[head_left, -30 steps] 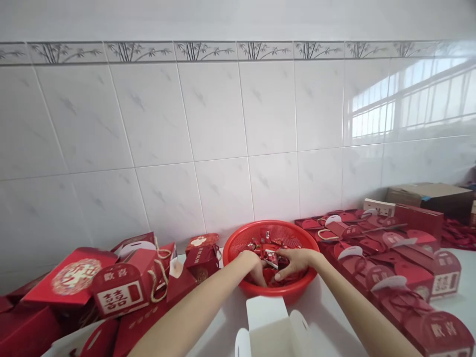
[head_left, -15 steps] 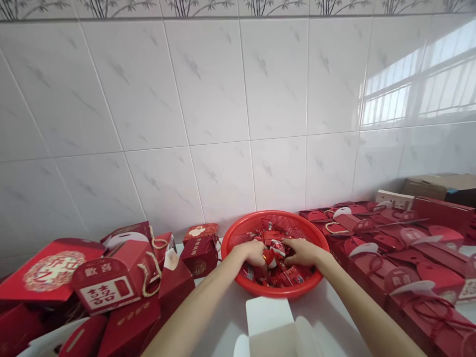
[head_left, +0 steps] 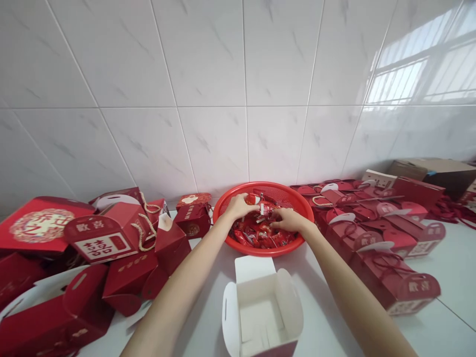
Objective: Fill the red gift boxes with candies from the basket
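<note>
A red mesh plastic basket (head_left: 243,251) stands against the wall with a heap of red wrapped candies (head_left: 256,233) inside. Over its left half, my left hand (head_left: 240,206) is closed on a red wrapped candy (head_left: 253,199). My right hand (head_left: 288,219) reaches in from the right, its fingers bent together at the heap beside a white-and-red wrapper (head_left: 266,209); what they grip is partly hidden. Between my forearms sits a carton (head_left: 262,317) with its flaps up, white inside and dark red outside, with no candies in it.
Red gift boxes (head_left: 107,233) with rope handles are piled on the left, one with its top open (head_left: 48,317). Rows of closed red boxes (head_left: 386,270) fill the right side. A brown cardboard box (head_left: 439,173) stands at the back right, by the tiled wall (head_left: 211,144).
The view has tilted down, bringing the inside of the white-lined carton into sight. My left hand has lifted slightly from the heap with a red candy; my right hand stays in the basket.
</note>
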`<control>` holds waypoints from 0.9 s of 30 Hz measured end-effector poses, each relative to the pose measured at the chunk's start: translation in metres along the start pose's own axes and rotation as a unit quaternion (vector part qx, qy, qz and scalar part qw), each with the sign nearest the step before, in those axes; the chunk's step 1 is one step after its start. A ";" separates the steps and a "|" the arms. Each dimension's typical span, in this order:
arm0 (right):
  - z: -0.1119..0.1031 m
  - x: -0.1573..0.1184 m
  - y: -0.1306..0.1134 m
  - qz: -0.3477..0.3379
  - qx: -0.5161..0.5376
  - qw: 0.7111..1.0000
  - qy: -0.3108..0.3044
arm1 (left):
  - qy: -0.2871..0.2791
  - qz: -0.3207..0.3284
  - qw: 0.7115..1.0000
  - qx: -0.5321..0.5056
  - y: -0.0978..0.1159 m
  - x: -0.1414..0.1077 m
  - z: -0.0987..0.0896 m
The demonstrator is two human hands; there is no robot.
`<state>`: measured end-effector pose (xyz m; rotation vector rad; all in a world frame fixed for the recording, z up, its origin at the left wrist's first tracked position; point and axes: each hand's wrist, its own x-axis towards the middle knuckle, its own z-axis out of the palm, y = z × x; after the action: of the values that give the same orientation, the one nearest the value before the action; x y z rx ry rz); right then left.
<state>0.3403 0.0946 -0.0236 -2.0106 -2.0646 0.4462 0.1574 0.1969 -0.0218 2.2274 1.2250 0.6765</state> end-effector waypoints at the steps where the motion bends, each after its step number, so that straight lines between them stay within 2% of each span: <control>1: 0.000 0.000 -0.001 0.004 -0.008 1.000 0.003 | 0.022 -0.015 1.000 0.006 0.000 0.000 0.000; 4: -0.001 -0.002 -0.003 0.015 -0.022 1.000 0.010 | 0.045 -0.051 0.997 0.030 0.001 -0.002 -0.002; 6: -0.001 -0.003 -0.005 0.020 -0.018 1.000 0.013 | 0.064 -0.053 0.996 0.038 0.004 -0.005 -0.003; 8: -0.002 -0.004 -0.007 0.022 -0.014 0.999 0.020 | 0.090 -0.028 0.995 0.041 0.008 -0.008 -0.003; 10: -0.003 -0.005 -0.008 0.027 -0.014 0.999 0.031 | 0.102 0.027 0.994 0.039 0.012 -0.012 -0.003; 11: -0.004 -0.005 -0.008 0.030 -0.014 0.999 0.036 | 0.088 0.061 0.993 0.039 0.015 -0.014 -0.003; 13: -0.004 -0.005 -0.008 0.038 -0.016 0.998 0.045 | 0.009 0.118 0.991 0.063 0.020 -0.019 -0.001; 16: -0.004 -0.004 -0.008 0.051 -0.021 0.997 0.054 | -0.122 0.133 0.964 0.194 0.033 -0.028 0.003; 18: -0.003 -0.003 -0.009 0.059 -0.027 0.996 0.062 | -0.147 0.118 0.936 0.298 0.044 -0.034 0.007; 21: -0.002 -0.001 -0.008 0.063 -0.035 0.995 0.070 | -0.180 0.094 0.898 0.391 0.057 -0.041 0.013; 24: -0.002 0.003 -0.008 0.055 -0.038 0.995 0.070 | -0.227 0.061 0.875 0.422 0.060 -0.044 0.017; 27: -0.002 0.006 -0.006 0.044 -0.036 0.996 0.070 | -0.266 0.045 0.874 0.404 0.054 -0.043 0.017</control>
<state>0.3348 0.1008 -0.0202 -2.1156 -1.9422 0.2411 0.1808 0.1312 -0.0080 2.8446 1.2273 -0.5379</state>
